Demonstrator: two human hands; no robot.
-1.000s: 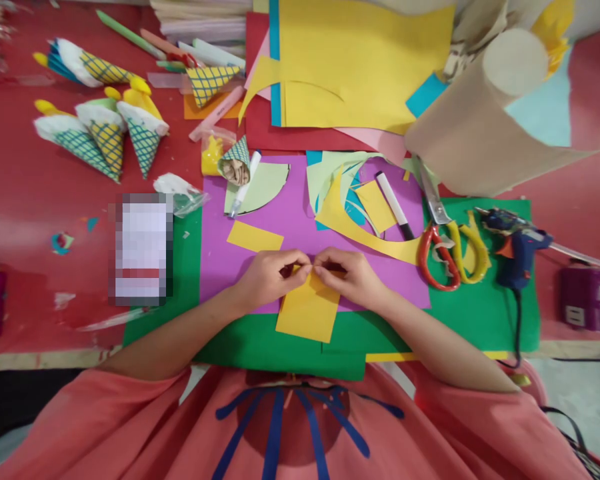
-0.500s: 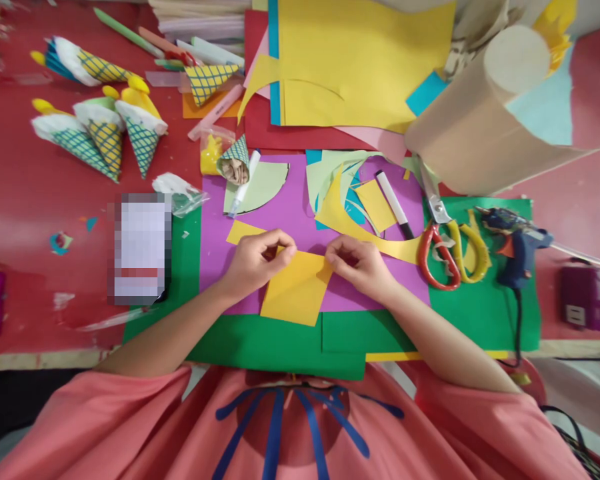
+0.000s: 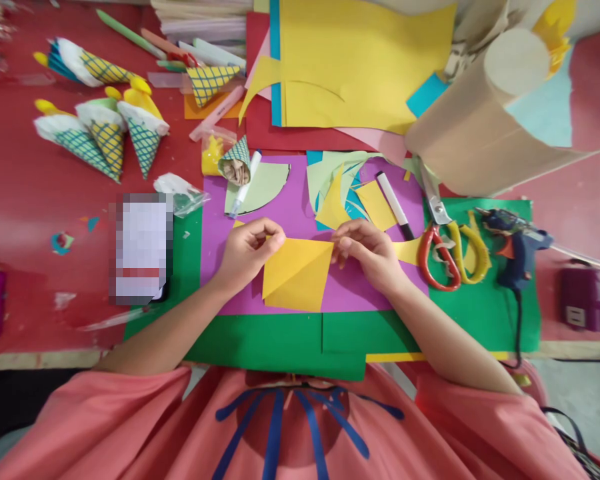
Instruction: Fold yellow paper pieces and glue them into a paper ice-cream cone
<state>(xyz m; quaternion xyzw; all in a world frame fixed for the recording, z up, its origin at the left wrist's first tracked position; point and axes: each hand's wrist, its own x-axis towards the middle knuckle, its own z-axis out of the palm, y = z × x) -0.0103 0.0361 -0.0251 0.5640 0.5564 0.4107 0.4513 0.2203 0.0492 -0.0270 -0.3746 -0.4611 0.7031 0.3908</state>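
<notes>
A square piece of yellow paper (image 3: 297,273) is held a little above the purple sheet, and a diagonal line crosses it from upper right to lower left. My left hand (image 3: 255,253) pinches its upper left corner between thumb and fingers. At the upper right corner, the curled fingers of my right hand (image 3: 365,257) meet the paper's tip. Behind my hands lie a capped marker (image 3: 394,203), a small yellow piece (image 3: 376,205) and curved paper scraps (image 3: 333,207). A light green fan-shaped piece (image 3: 267,183) rests under another marker (image 3: 241,193).
Large scissors (image 3: 440,247) and a blue glue gun (image 3: 517,250) lie right, near a brown paper roll (image 3: 475,120). A phone (image 3: 143,243) is on the left. Decorated paper cones (image 3: 100,137) sit far left. Yellow sheets (image 3: 360,60) are stacked behind; green sheets (image 3: 260,337) lie in front.
The yellow paper has turned slightly and its lower edge has risen; a diagonal line now shows on it. My left hand moved slightly left and up, and my right fingers loosened and shifted.
</notes>
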